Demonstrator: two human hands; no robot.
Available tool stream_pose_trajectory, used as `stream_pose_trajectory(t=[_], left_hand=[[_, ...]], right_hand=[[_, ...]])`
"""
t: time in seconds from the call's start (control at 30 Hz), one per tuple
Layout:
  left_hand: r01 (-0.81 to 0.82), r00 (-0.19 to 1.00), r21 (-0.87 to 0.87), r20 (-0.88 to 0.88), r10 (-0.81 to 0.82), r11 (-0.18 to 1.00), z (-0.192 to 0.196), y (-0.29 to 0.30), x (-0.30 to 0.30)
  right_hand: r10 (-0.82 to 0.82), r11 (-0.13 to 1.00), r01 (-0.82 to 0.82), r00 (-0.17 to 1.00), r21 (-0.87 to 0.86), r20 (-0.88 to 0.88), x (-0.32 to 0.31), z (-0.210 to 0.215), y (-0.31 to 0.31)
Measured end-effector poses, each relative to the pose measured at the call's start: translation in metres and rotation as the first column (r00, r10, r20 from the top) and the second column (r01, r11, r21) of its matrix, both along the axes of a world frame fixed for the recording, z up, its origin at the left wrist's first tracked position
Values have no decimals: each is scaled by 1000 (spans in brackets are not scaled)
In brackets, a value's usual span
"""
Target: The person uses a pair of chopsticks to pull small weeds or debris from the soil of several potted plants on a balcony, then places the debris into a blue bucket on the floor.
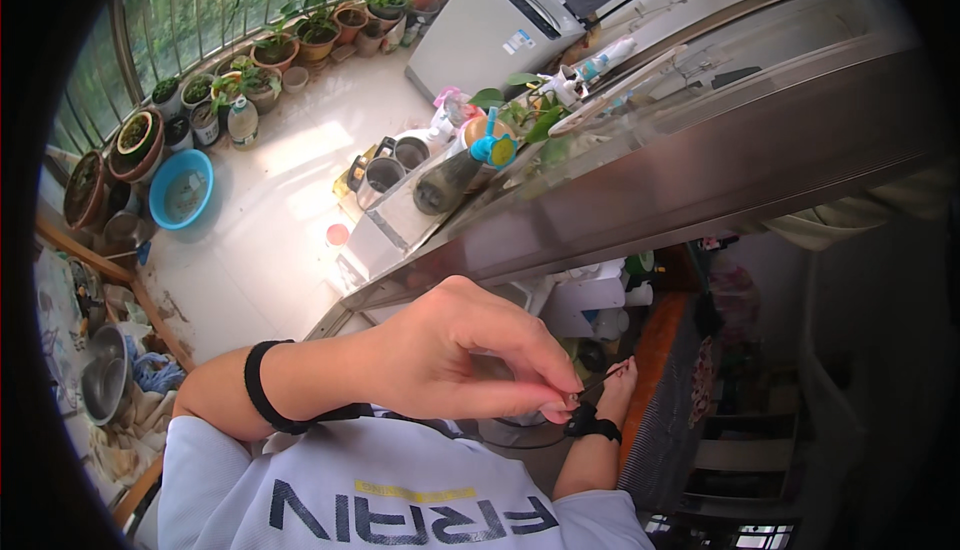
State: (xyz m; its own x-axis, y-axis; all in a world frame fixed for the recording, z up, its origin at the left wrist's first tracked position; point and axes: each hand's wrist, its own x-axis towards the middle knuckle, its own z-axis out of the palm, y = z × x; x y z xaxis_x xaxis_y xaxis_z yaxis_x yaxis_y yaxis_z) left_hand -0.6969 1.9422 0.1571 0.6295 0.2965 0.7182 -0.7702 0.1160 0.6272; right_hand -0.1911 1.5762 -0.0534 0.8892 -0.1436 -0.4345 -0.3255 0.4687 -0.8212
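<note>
Dark-brown rod (601,382), very thin, exact kind not clear: located below the metal frame (640,220) in view, on the wearer's side of it. Near end is pinched by the left hand (470,350), thumb against index finger, so this grip is closed on the piece; remaining fingers are curled behind. Long axis is slanted: from the left fingertips it is run up and rightward, toward the metal frame and in line with the right hand (622,380).

Key relation: free length is pointed away from the left grip, directly at the right fingers. Left hand is nearer the camera, the right farther off, both below the metal frame. Whether the far tip is touched by the right fingers or only overlapped in view cannot be told; right grip state is left undecided.

Also noted: dark strap (594,426) worn on the right wrist; spray bottle (462,168) seen just above the metal frame, untouched.
</note>
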Motion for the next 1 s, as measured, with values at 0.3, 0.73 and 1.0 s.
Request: stream_pose_trajectory(t=[0.3,0.73,1.0], left_hand=[[-77,995,0,-65,76,997,-4,14,-9],[-665,684,-366,-648,334,651,-133,101,-87],[-913,325,-258,-928,182,315,-309,104,-216]], right_hand=[[-76,994,70,995,86,64,0,1,-2],[26,648,-524,741,553,671,-102,189,74],[293,78,-899,-394,-432,871,-290,275,215]])
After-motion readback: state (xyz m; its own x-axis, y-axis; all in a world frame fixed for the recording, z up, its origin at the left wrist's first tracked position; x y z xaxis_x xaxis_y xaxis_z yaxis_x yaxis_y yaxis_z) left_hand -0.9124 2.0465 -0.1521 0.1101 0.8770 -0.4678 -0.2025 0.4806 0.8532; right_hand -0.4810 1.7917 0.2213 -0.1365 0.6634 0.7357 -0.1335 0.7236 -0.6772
